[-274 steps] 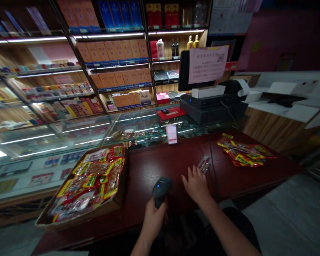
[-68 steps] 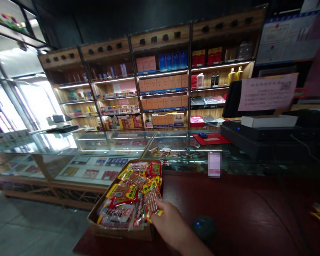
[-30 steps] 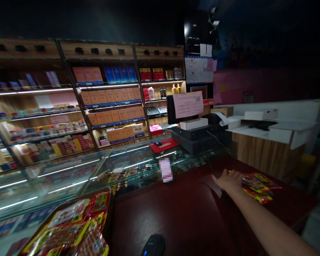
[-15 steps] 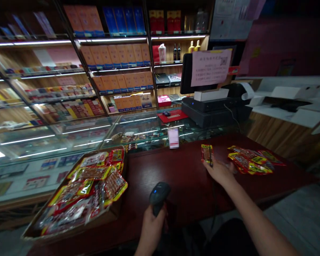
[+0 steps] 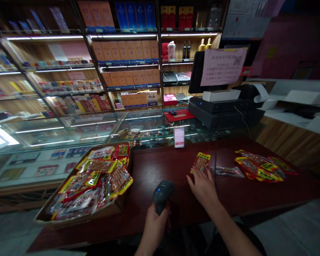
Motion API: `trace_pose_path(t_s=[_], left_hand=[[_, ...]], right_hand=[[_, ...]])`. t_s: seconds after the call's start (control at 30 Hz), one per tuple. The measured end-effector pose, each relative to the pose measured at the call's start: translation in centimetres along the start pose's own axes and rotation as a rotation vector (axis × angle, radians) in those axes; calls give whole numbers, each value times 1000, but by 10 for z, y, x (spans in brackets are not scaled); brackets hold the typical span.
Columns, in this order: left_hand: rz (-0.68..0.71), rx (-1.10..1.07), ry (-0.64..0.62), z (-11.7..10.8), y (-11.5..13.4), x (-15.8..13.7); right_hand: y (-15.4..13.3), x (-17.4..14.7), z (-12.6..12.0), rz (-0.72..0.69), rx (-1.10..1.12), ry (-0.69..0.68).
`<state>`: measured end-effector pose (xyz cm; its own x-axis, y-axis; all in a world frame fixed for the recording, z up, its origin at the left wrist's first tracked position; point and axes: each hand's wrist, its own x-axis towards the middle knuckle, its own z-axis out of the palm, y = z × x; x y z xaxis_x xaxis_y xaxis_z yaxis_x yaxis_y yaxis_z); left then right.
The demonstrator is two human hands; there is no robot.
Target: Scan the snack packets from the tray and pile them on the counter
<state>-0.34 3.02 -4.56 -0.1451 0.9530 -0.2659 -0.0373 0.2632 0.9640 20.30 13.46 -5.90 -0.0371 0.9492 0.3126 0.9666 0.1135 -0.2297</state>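
Note:
My left hand (image 5: 156, 220) is wrapped round the handle of a black barcode scanner (image 5: 163, 192), which has a small blue light on top. Over the dark red table top, my right hand (image 5: 202, 185) is open, thumb apart, its fingertips at the lower edge of a red and yellow snack packet (image 5: 201, 161). That packet lies on the table. Just right of the hand is a flat clear packet (image 5: 228, 171), and further right a loose pile of similar snack packets (image 5: 258, 165). A cardboard box (image 5: 117, 209) full of such packets stands at the left.
A glass display counter (image 5: 101, 124) runs behind the table (image 5: 146, 163). A phone-like slab (image 5: 179, 137) with a blurred face stands at the table's far edge. Behind are a red mouse pad (image 5: 181, 115), a cash drawer (image 5: 224, 110) and a monitor (image 5: 197, 74). A dark cable crosses near my right hand.
My right hand has moved left and closer to me, and the packet at its fingers has shifted left. The clear packet shows more fully. The view has turned slightly left; the scanner stays in my left hand.

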Motion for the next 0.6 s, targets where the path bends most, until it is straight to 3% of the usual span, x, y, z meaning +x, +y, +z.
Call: trace_pose_path(t_s=[0.13,0.33,0.6], left_hand=[[-10,1,12,3,-1,1],[3,32,4,1,5,-3],[28,64,-9,1,0,-4]], right_hand=[[-9,-28,5,-36,60,5],[-12,-28,10,215,39,115],[-8,-27,5,138,142,85]])
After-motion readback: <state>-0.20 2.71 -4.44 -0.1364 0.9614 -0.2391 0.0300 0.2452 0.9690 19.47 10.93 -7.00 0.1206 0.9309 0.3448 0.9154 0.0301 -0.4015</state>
